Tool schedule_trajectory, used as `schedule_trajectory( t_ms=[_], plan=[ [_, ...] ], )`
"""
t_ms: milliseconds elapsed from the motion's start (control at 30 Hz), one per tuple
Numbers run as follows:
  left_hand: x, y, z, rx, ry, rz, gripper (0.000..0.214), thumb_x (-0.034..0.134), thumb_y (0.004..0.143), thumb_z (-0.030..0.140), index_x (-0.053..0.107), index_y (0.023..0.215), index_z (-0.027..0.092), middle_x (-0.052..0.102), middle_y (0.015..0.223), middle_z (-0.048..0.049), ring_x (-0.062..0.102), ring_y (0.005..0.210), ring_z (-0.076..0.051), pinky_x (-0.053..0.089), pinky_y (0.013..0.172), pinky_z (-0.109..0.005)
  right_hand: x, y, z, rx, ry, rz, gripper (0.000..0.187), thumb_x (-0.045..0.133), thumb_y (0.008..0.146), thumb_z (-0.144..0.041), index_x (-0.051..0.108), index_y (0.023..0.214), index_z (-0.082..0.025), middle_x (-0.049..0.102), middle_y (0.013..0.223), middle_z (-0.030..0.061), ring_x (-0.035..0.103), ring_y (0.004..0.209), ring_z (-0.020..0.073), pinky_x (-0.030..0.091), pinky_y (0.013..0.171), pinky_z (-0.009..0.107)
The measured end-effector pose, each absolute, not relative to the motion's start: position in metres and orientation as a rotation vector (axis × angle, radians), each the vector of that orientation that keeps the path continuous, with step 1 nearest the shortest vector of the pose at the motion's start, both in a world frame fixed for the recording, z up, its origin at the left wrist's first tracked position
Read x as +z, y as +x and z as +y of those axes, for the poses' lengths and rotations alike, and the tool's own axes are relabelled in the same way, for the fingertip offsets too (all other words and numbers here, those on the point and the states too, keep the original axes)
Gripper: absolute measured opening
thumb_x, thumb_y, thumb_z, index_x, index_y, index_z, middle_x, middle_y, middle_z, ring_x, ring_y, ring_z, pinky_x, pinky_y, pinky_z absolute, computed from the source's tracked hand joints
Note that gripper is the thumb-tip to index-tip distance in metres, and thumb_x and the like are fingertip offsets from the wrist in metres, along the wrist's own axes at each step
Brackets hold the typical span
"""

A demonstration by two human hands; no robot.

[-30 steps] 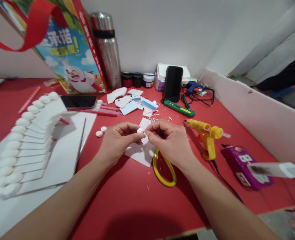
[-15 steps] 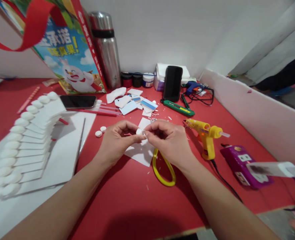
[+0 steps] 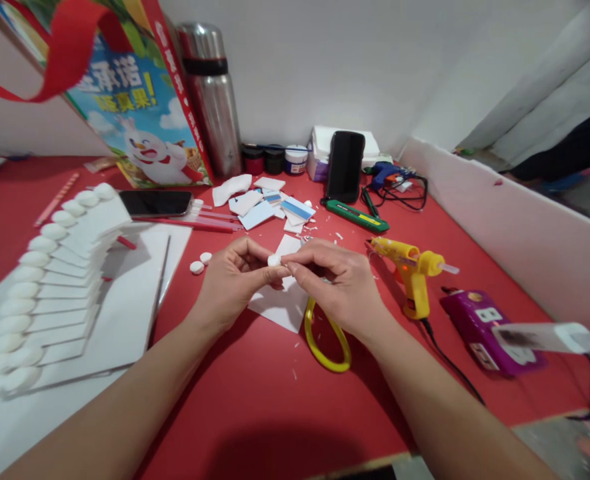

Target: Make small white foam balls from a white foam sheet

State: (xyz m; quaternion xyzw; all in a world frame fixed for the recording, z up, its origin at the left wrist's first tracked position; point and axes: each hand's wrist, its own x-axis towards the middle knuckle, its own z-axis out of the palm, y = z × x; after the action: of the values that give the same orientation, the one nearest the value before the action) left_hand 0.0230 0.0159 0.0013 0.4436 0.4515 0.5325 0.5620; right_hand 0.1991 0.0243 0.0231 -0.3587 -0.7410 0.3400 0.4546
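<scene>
My left hand (image 3: 232, 280) and my right hand (image 3: 337, 283) meet above the red table (image 3: 255, 400). Both pinch one small white foam piece (image 3: 273, 260) between their fingertips. Under the hands lies a white foam sheet (image 3: 281, 303). The yellow handles of scissors (image 3: 325, 340) stick out from below my right hand. Two small white foam ovals (image 3: 201, 263) lie just left of my left hand.
A fan of white foam strips with oval tips (image 3: 49, 287) lies on white board at left. A yellow glue gun (image 3: 412, 273) stands right of my hands, beside a purple power strip (image 3: 485, 327). Behind are foam scraps (image 3: 265, 203), two phones, a green cutter (image 3: 357, 217), a steel flask (image 3: 212, 100), paint pots and a printed bag.
My hands have drawn closer together and a little to the left around the small white piece. Nothing else on the table has moved.
</scene>
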Motion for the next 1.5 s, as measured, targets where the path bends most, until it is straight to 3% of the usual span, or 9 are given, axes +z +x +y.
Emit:
schedule_trajectory(
  t_ms=[467, 867, 1300, 1500],
  plan=[
    [0.003, 0.021, 0.015, 1.250, 1.170, 1.133, 0.028, 0.090, 0.059, 0.018, 0.067, 0.073, 0.014, 0.071, 0.061, 0.0004, 0.066, 0.052, -0.013, 0.053, 0.053, -0.022, 0.019, 0.206, 0.025, 0.545, -0.776, -2.080, 0.017, 0.055, 0.090, -0.011, 0.071, 0.091, -0.017, 0.067, 0.087, 0.0064, 0.061, 0.075, 0.0141, 0.049, 0.068, 0.028],
    [-0.002, 0.021, 0.013, 1.303, 1.366, 1.290, 0.017, 0.083, 0.073, 0.024, 0.069, 0.079, 0.016, 0.072, 0.067, 0.0002, 0.067, 0.060, -0.014, 0.052, 0.059, -0.023, 0.011, 0.204, 0.025, 0.432, -0.844, -2.142, 0.019, 0.054, 0.092, -0.014, 0.071, 0.100, -0.015, 0.066, 0.092, 0.0080, 0.063, 0.081, 0.0162, 0.050, 0.072, 0.029],
    [-0.008, 0.017, 0.011, 1.313, 2.102, 1.600, 0.019, 0.071, 0.087, 0.036, 0.069, 0.084, 0.017, 0.072, 0.076, -0.0022, 0.065, 0.066, -0.015, 0.048, 0.067, -0.027, 0.008, 0.198, 0.022, 0.415, -0.975, -2.149, 0.025, 0.052, 0.090, -0.013, 0.074, 0.101, -0.010, 0.067, 0.090, 0.0105, 0.064, 0.078, 0.0180, 0.051, 0.069, 0.030],
    [-0.005, 0.019, 0.013, 1.258, 1.655, 1.457, 0.017, 0.077, 0.081, 0.032, 0.069, 0.084, 0.018, 0.072, 0.075, -0.0012, 0.066, 0.066, -0.015, 0.051, 0.066, -0.027, 0.016, 0.199, 0.018, 0.421, -0.903, -2.097, 0.022, 0.054, 0.090, -0.015, 0.075, 0.095, -0.014, 0.069, 0.088, 0.0092, 0.063, 0.075, 0.0163, 0.050, 0.068, 0.030]
  ],
)
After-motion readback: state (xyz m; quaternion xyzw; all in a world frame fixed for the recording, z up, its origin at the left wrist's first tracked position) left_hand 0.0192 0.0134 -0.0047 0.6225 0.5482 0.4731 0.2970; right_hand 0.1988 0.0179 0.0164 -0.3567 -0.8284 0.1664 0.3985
